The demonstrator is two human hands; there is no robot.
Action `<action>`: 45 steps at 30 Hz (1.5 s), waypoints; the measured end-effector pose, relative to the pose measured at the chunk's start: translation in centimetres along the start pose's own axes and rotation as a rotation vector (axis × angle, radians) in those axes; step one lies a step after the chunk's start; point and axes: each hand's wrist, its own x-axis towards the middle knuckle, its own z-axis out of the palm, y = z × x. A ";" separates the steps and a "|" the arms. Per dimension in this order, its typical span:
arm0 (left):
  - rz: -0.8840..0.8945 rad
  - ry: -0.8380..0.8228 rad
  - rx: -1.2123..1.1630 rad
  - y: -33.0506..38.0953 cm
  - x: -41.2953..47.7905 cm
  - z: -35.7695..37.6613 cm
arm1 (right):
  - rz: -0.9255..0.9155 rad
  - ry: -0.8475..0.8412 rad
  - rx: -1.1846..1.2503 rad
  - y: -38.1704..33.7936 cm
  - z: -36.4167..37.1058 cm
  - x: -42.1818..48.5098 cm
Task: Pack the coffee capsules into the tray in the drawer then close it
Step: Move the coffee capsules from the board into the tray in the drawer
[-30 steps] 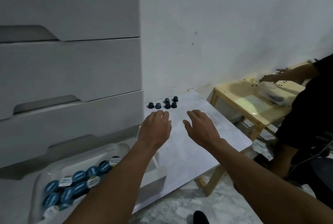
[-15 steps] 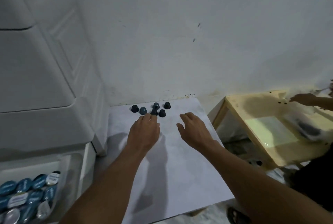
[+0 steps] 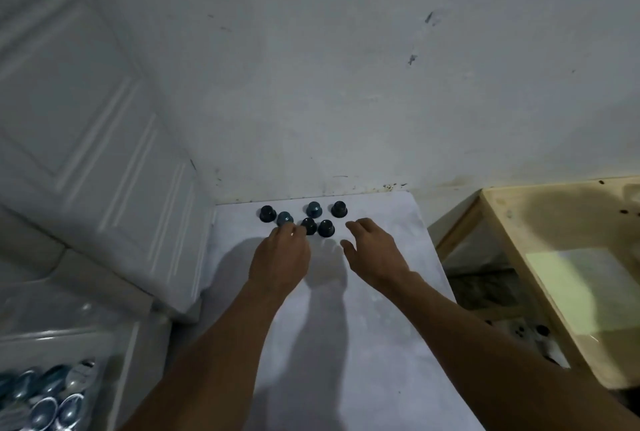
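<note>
White table [image 3: 346, 344], capsules [image 3: 325, 228] loose, tray [image 3: 104, 354] part-filled

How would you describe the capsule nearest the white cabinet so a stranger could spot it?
Find the white table against the wall; six capsules cluster at its far edge. The one meant is the leftmost capsule, closest to the white cabinet. It is black, while its nearest neighbour is a teal capsule.

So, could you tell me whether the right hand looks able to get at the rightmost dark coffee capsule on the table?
Probably yes: the right hand is open just beside the rightmost dark coffee capsule, with only bare white table between them.
</note>
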 end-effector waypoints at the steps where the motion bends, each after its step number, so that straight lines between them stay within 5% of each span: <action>1: 0.017 -0.030 0.004 -0.1 0.5 0.8 | 0.008 -0.011 0.010 0.1 0.3 0.7; 15: -0.114 -0.110 -0.291 -1.1 5.0 5.5 | -0.007 -0.052 0.099 -0.1 5.0 7.2; 26: -0.030 -0.119 -0.324 -1.8 7.0 7.7 | -0.068 -0.032 0.092 0.7 6.8 9.2; 45: -0.182 -0.136 -0.330 -1.6 5.4 4.1 | 0.042 -0.089 0.080 0.0 4.5 6.8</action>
